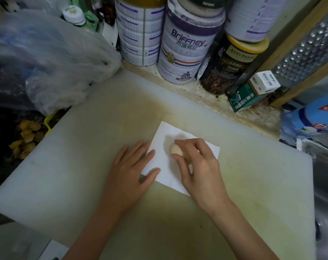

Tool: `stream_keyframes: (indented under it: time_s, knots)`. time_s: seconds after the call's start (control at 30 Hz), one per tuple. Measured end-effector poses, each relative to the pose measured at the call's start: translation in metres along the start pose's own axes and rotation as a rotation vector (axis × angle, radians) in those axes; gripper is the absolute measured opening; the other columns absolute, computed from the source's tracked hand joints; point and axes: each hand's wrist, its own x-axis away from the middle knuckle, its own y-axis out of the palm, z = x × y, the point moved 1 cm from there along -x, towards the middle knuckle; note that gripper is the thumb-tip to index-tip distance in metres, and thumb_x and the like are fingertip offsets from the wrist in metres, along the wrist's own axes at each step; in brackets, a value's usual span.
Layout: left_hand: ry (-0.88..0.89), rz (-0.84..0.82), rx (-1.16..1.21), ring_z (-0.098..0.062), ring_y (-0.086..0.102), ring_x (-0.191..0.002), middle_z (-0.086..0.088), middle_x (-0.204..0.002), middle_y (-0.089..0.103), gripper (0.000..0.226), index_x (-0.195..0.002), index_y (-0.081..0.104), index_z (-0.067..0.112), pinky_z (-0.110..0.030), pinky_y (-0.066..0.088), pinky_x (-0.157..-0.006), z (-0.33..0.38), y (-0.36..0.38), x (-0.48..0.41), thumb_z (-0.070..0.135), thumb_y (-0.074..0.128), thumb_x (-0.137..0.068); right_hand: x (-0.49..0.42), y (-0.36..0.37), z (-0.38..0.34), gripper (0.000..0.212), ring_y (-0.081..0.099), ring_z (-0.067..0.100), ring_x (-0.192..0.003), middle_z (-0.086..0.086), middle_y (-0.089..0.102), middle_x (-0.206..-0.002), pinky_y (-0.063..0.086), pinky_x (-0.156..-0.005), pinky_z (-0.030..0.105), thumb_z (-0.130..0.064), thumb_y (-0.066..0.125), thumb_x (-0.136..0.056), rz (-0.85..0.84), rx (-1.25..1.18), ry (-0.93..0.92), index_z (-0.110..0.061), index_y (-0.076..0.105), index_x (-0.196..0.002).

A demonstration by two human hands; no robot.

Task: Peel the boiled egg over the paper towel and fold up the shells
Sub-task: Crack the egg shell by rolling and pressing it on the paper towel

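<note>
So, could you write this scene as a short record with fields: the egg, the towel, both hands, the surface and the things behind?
egg: egg, shell looks whole, over the towel; whether it touches the towel, cannot tell
towel: paper towel, flat, unfolded, no shell pieces seen
right hand: right hand, fingers curled round the egg
left hand: left hand, fingers straight, resting on the towel's left edge
surface: cutting board
behind: tins, green box
</note>
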Motion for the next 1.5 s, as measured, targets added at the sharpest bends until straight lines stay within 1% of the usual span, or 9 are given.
stream_keyframes:
  time_s: [0.27,0.37,0.6,0.7,0.8,0.97,1.07,1.3,1.5]
  knots:
    - [-0.056,-0.052,0.014,-0.020,0.043,-0.133,-0.005,-0.137,0.054,0.044,-0.117,0.066,0.012,-0.046,0.026,-0.112,0.013,-0.008,-0.005,0.039,0.051,-0.087,0.007,0.006,0.015,0.028,0.057,0.023,-0.096,0.011,0.052,-0.121,0.048,-0.083,0.026,-0.021,0.057,-0.093,-0.040,0.036,0.011,-0.018,0.061,-0.120]
    - [0.057,-0.060,-0.065,-0.030,0.049,-0.128,-0.012,-0.134,0.056,0.040,-0.115,0.066,0.006,-0.052,0.031,-0.107,0.032,-0.010,-0.016,0.027,0.063,-0.082,0.013,0.009,0.018,0.030,0.054,0.024,-0.089,0.010,0.049,-0.107,0.052,-0.076,0.034,-0.022,0.059,-0.092,0.032,0.033,-0.003,-0.018,0.061,-0.122]
    - [0.226,-0.187,0.009,-0.026,0.066,-0.104,-0.009,-0.121,0.065,0.048,-0.122,0.062,0.006,-0.038,0.053,-0.082,0.053,-0.008,-0.043,0.011,0.076,-0.076,0.016,0.004,0.034,0.027,0.065,0.021,-0.088,0.003,0.067,-0.101,0.047,-0.074,0.025,-0.025,0.064,-0.087,0.131,-0.019,0.018,-0.007,0.059,-0.106]
    - [0.223,-0.217,0.036,-0.026,0.061,-0.111,-0.009,-0.126,0.062,0.047,-0.128,0.057,0.007,-0.039,0.053,-0.086,0.049,-0.005,-0.049,0.011,0.069,-0.082,0.018,0.005,0.041,0.038,0.059,0.020,-0.109,0.005,0.062,-0.120,0.050,-0.088,0.030,-0.027,0.067,-0.085,0.016,-0.022,-0.030,-0.007,0.058,-0.117]
    - [0.210,-0.237,0.081,-0.023,0.055,-0.117,-0.005,-0.130,0.059,0.046,-0.131,0.053,0.010,-0.040,0.048,-0.093,0.045,-0.001,-0.056,0.016,0.064,-0.087,0.014,0.002,0.044,0.041,0.059,0.021,-0.105,0.007,0.057,-0.120,0.054,-0.081,0.036,-0.019,0.069,-0.085,-0.038,-0.038,-0.040,-0.009,0.056,-0.123]
    - [0.058,-0.193,0.314,-0.003,0.058,-0.092,0.013,-0.106,0.065,0.042,-0.118,0.060,0.021,-0.018,0.047,-0.081,0.038,-0.008,-0.058,0.027,0.074,-0.079,0.007,-0.010,0.050,0.041,0.061,0.002,-0.095,-0.015,0.063,-0.106,0.048,-0.083,0.012,-0.024,0.075,-0.077,-0.001,-0.300,0.046,-0.023,0.058,-0.115]
    - [0.033,-0.216,0.314,0.002,0.056,-0.089,0.022,-0.099,0.061,0.035,-0.110,0.061,0.025,-0.012,0.044,-0.076,0.036,-0.007,-0.051,0.030,0.075,-0.078,0.008,-0.006,0.053,0.035,0.055,0.004,-0.098,-0.016,0.062,-0.103,0.041,-0.082,0.008,-0.029,0.073,-0.079,-0.064,-0.225,0.043,-0.020,0.061,-0.110]
    - [0.170,-0.086,0.194,-0.017,0.060,-0.101,-0.005,-0.112,0.066,0.043,-0.113,0.067,0.007,-0.028,0.048,-0.089,0.038,0.001,-0.050,0.025,0.074,-0.074,0.003,-0.001,0.060,0.034,0.054,0.020,-0.102,0.006,0.063,-0.108,0.037,-0.091,0.018,-0.024,0.066,-0.085,0.000,-0.077,-0.036,-0.007,0.064,-0.114]
    - [0.155,-0.018,0.183,-0.014,0.058,-0.097,-0.012,-0.103,0.071,0.041,-0.107,0.068,0.001,-0.028,0.048,-0.087,0.034,0.010,-0.051,0.020,0.074,-0.072,0.008,0.002,0.060,0.032,0.056,0.015,-0.106,0.003,0.064,-0.113,0.045,-0.091,0.025,-0.023,0.066,-0.086,0.012,-0.123,-0.068,-0.008,0.059,-0.114]
